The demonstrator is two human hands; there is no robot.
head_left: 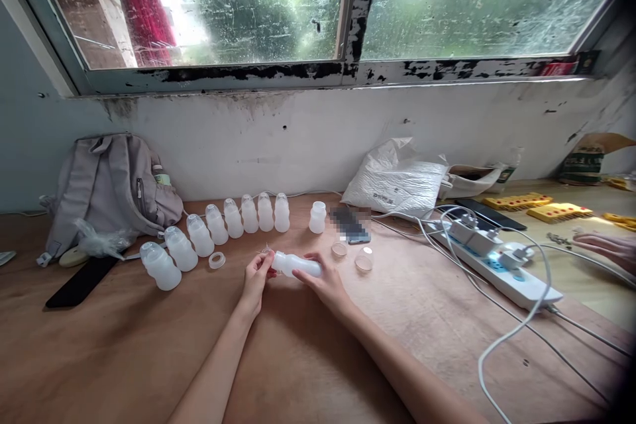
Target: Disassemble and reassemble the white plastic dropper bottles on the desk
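Hands [257,280] [324,280] clamp opposite ends of a translucent white waisted bottle [297,265] above the brown wooden desk's [298,358] middle.

Slender bare forearms [218,358] and bare hands [257,278].

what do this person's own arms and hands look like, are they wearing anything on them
The left hand and the right hand are bare, with no gloves. No sleeve shows on either forearm, nor a watch or bracelet at the wrists. The fingernails are too small to judge.
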